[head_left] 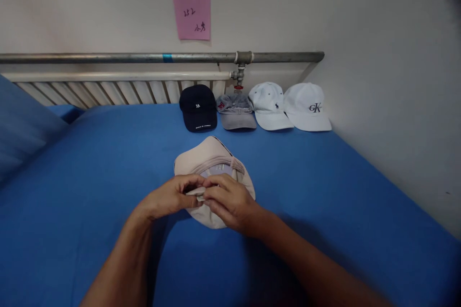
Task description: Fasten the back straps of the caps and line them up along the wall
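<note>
A beige cap [201, 158] lies upside down on the blue sheet [108, 163], its rear opening facing me. My left hand [169, 196] and my right hand [228, 201] meet over its near edge. Both hands pinch the cap's back strap [199, 194] between fingers and thumbs. The fingers of each hand are closed on that strap. Part of the cap is hidden under my hands.
Against the wall stands a row of caps: a dark navy one [198, 108], a grey one [236, 111], a pale blue one [269, 105] and a white one [309, 106]. A metal pipe [144, 57] and radiator [108, 87] run behind. A pink note [191, 14] hangs on the wall.
</note>
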`<state>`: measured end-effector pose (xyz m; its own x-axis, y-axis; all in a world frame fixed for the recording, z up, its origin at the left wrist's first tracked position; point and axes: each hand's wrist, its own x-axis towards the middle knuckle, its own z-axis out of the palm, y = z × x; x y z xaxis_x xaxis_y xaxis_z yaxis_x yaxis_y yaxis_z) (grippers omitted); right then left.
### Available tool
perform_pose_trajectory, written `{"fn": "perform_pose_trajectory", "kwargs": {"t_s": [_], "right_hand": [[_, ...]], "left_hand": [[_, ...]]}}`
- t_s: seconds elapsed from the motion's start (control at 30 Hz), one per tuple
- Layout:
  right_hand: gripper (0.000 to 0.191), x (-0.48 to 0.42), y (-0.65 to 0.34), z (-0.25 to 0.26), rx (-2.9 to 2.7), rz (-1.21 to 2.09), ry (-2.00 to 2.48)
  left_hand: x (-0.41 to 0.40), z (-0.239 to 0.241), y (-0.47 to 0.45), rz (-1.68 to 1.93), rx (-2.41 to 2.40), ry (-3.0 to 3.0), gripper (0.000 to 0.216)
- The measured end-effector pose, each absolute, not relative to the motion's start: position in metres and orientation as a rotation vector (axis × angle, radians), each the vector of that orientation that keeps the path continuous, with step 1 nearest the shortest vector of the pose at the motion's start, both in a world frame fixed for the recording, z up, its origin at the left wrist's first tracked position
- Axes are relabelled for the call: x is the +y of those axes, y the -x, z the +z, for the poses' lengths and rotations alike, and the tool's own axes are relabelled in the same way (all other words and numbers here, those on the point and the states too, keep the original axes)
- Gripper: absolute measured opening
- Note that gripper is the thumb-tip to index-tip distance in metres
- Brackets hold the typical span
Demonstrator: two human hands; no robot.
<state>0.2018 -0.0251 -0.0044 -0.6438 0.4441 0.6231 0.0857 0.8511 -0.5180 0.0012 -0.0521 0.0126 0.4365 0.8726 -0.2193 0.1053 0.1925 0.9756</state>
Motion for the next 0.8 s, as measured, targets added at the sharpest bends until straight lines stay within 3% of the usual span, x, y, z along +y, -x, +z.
{"fn": "perform_pose_trajectory", "kwargs": {"t_s": [0.13, 0.33, 0.6, 0.8], "right_hand": [[0.004, -0.026, -0.205, 0.002, -1.982, 1.108, 0.458], [0.005, -0.022, -0.209, 0.008, -1.771, 1.605, 0.500], [0.009, -0.017, -0.205, -0.003, -1.794, 1.420, 0.567], [0.010, -0.017, -0.204, -0.007, -1.906, 1.066, 0.579]], "left_hand": [[-0.052, 0.015, -0.001, 0.666, 1.083, -1.275, 0.034], [-0.054, 0.015, -0.001, 0.574, 1.211, -1.347, 0.019], [-0.054, 0.018, -0.007, 0.796, 1.084, -1.029, 0.027], [-0.053, 0.020, -0.018, 0.950, 1.151, -0.888, 0.025]]}}
